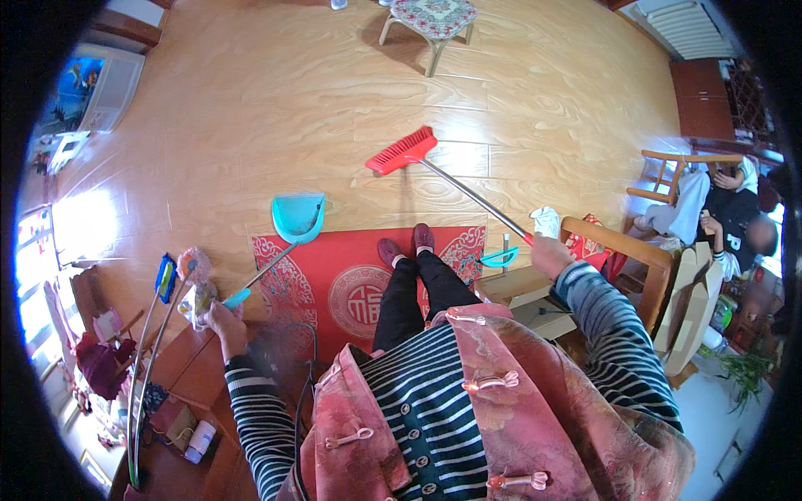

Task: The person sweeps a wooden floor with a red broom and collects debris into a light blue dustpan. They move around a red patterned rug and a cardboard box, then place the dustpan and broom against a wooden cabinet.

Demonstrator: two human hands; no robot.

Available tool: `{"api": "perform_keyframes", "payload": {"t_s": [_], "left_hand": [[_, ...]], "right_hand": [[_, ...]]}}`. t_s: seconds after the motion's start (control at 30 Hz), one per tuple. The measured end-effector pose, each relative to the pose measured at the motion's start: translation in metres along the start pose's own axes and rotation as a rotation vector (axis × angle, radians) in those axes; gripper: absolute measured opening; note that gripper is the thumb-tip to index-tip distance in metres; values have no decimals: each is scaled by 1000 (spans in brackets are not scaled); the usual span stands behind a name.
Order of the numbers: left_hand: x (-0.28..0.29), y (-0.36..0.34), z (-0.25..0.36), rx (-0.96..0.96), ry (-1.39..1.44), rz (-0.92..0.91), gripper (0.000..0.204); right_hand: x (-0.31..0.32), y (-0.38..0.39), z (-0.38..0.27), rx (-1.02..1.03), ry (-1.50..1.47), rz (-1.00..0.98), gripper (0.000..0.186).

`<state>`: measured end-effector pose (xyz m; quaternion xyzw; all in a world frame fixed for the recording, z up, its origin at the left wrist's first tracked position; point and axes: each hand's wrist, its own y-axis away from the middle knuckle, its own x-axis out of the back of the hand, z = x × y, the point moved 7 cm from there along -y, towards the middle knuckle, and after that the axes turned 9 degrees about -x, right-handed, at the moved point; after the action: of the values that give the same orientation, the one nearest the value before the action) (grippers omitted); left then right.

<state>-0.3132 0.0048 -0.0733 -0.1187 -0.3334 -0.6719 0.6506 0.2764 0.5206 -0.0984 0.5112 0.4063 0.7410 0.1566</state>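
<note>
My right hand is wrapped round the red upper end of a long-handled broom. The broom's red head, with its bristles, is out over the wood floor ahead of me, and a metal stick slants from it back to my hand. In my left hand is the handle of a turquoise dustpan, whose pan is near the rug's far left corner, well apart from the broom head. A crumpled, clear and yellowish thing shows beside my left hand; whether I touch it, I cannot tell.
A red patterned rug lies under my feet. Ahead stands a small flower-covered stool. At right are cardboard boxes, a wooden chair and a seated person; at left, long-handled brushes and a brown cabinet.
</note>
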Motion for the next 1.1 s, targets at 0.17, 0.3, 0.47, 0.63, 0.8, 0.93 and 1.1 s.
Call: {"api": "perform_keyframes", "payload": {"t_s": [0.17,0.3,0.47,0.63,0.8,0.93,1.1], "left_hand": [[-15,-37,-15,-254,-1236,-228,22],[-33,-52,-24,-320,-1896,-409,20],[-45,-41,-15,-343,-2045,-473,22],[-54,-24,2,-345,-2034,-492,26],[-61,-21,21,-874,-1679,-385,29],[-47,-39,10,-846,-1666,-421,29],[-30,-42,11,-618,-1555,-332,25]], "right_hand": [[-28,53,83,-169,-197,-38,37],[-62,44,116,-295,-442,50,38],[-101,-54,109,-492,-1099,-154,27],[-130,-87,37,-266,-966,-350,29],[-141,1,-15,-125,-888,-458,20],[-115,53,-26,-285,-1119,-657,22],[-83,112,-3,-408,-1335,-453,17]]}}
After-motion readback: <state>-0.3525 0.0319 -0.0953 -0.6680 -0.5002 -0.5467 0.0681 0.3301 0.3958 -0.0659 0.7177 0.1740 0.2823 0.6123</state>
